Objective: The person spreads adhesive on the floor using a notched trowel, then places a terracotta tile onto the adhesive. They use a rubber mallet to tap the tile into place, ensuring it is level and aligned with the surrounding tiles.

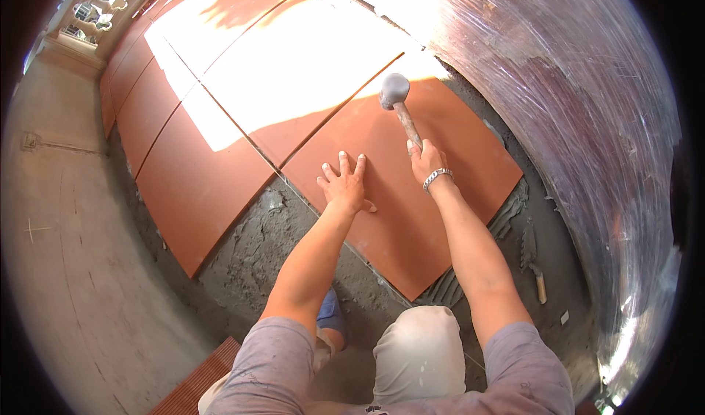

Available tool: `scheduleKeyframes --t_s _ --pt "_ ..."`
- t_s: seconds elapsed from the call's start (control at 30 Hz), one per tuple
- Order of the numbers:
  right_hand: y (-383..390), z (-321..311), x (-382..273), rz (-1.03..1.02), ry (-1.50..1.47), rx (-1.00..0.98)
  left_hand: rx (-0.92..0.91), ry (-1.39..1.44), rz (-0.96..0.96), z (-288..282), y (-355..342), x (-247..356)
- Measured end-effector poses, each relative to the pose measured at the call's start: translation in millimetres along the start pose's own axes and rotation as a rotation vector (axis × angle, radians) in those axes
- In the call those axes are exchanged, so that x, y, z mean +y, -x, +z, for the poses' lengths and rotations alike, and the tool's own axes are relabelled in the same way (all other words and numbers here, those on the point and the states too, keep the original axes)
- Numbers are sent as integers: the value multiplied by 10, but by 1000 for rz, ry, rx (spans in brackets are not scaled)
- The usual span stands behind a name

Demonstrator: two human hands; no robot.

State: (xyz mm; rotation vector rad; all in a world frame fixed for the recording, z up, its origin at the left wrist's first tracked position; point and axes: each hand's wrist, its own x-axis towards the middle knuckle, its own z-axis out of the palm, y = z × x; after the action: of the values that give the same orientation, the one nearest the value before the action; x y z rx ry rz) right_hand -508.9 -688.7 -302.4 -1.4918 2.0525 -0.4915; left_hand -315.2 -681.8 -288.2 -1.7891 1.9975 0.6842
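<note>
A large terracotta floor tile (400, 217) lies in front of me on grey mortar, its right edge over ridged adhesive (444, 290). Flat on this tile rests my left hand (345, 186), its fingers spread and nothing in them. My right hand (427, 161) is wrapped round the wooden handle of a rubber mallet (395, 90). The mallet's grey head is over the far part of the same tile; I cannot tell whether it touches. A taut string line (308, 202) runs along the tile's left edge.
More terracotta tiles (202, 183) lie to the left and beyond, partly in glaring sunlight. A trowel (540, 286) lies at right on the grey mortar bed (257, 239). Plastic-wrapped material (558, 121) borders the right side, a plastered wall (66, 217) the left. Ribbed tile (202, 378) shows at lower left.
</note>
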Motion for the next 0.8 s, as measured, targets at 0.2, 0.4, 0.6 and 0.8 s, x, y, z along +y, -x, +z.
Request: scheduleKeyframes --t_s 0.2,0.4,0.6,0.8 --pt "90 -21 28 -5 -32 21 -10 -25 -7 -7 -12 15" --pt "187 -21 87 -36 53 -17 -13 -48 -9 -4 -12 13" --pt "262 -2 190 31 3 -47 3 -55 -2 -8 -3 33" --pt "264 5 280 76 -29 -66 -3 -75 4 -37 8 69"
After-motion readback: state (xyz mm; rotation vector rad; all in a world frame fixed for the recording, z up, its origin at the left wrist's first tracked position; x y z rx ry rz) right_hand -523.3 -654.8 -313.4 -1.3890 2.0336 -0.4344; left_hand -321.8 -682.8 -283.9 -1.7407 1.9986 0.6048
